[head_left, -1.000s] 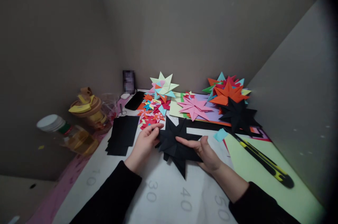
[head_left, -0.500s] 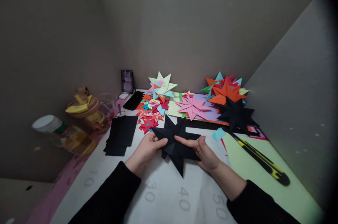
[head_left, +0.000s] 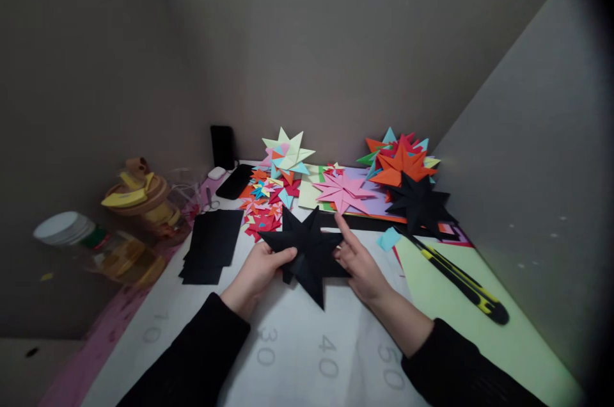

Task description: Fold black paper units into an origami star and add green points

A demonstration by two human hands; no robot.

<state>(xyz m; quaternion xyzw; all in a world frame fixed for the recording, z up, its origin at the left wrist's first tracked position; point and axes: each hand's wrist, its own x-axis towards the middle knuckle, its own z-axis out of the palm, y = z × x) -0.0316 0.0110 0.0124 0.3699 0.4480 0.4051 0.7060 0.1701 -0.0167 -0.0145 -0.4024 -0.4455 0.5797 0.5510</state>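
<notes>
Near side of the pink star [head_left: 343, 191]: black sleeves [head_left: 192, 349] converge. Left hand [head_left: 261, 266], thumb uppermost, clamps the held black star [head_left: 309, 244], located just nearer than the pink star. Right hand [head_left: 362, 269], index finger extended forward, others curled at the held black star's edge; its grip cannot be told.

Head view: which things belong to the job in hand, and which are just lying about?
Belong to it:
Black folded-paper star, gripped by the left hand, right hand at its edge
Flat black paper rectangles, likely
Yellow-and-black utility knife, possibly

Seemingly just lying about:
Clear plastic bottle with white lid
Black rectangular phone lying flat
</notes>
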